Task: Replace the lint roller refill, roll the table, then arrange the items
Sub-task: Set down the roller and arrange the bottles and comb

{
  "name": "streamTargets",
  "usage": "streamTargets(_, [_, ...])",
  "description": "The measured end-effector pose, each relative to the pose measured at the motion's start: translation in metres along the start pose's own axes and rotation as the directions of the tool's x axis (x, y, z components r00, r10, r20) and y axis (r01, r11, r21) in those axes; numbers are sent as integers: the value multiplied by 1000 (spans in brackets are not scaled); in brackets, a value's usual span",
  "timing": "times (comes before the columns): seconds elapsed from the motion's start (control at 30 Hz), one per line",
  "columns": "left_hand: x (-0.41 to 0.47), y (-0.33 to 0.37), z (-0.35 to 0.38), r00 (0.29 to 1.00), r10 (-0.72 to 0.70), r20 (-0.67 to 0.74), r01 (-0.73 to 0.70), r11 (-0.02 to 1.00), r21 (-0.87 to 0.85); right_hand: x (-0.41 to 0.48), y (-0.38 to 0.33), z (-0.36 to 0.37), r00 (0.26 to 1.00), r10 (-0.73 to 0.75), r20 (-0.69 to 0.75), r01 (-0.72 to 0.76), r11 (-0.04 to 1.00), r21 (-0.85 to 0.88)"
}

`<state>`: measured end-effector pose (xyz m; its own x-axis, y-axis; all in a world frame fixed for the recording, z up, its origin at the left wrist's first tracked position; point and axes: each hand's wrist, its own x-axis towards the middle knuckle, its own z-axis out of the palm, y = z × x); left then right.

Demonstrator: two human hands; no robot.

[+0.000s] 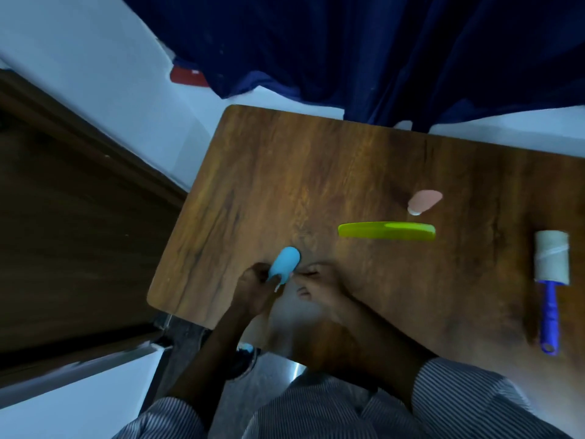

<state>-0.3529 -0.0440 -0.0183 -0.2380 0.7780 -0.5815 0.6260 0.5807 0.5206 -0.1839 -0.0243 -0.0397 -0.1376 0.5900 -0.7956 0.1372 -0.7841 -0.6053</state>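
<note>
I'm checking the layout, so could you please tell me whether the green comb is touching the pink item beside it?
Apart. The head view shows bare wood between the green comb and the pink item.

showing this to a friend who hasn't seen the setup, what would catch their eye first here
The two hands meeting at the table's near left edge, where the left hand grips a small light blue oval object and the right hand closes in beside it. Next, the bright green comb lying mid-table with a pink oval object just beyond it. The blue-handled lint roller lies alone at the far right.
</note>
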Motion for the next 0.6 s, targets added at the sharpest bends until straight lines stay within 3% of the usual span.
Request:
streamTargets(0.1, [-8, 11, 5, 998, -64, 16, 66, 955, -289, 9, -2, 10, 999, -44, 32, 44, 999, -5])
streamTargets(0.2, [-10, 40, 10, 1000, 20, 20, -8, 889, -458, -2, -21, -17, 977, -204, -55, 196, 973, -124])
streamTargets(0.37, [17, 117, 32, 956, 293, 8, -257, 849, -462, -5, -64, -90, 810, -542, -224, 420, 803, -424])
streamTargets(0.6, [70, 184, 78, 923, 382, -52, -379, 874, -306, 25, -94, -149, 710, -611, -350, 381, 751, -539])
